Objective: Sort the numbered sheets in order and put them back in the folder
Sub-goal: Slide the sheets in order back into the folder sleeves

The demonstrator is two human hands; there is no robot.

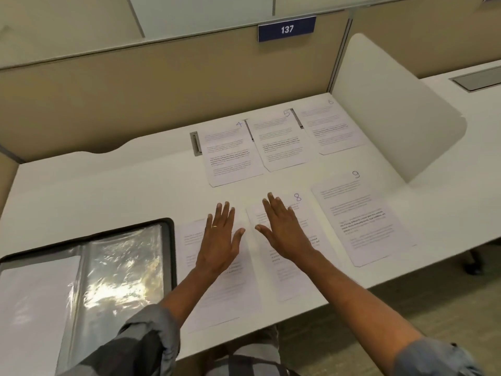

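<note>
White printed sheets lie spread on the desk. Sheet 4 (pixel 230 153), sheet 5 (pixel 279 142) and sheet 6 (pixel 333 128) form the far row. Sheet 8 (pixel 292 278) and sheet 9 (pixel 363 221) lie nearer. My left hand (pixel 221 240) rests flat, fingers apart, on a sheet (pixel 222 294) whose number is hidden. Flat and empty too, my right hand (pixel 284 229) lies on sheet 8. An open black folder (pixel 108 267) with clear plastic sleeves sits at the near left, a white sheet (pixel 32 308) in its left sleeve.
A beige partition with a blue sign reading 137 (pixel 286 29) backs the desk (pixel 95 191). A white curved divider (pixel 390 109) stands at the right. Grey cable slots (pixel 195 143) are set into the desk behind the far row. The desk's front edge runs just below my forearms.
</note>
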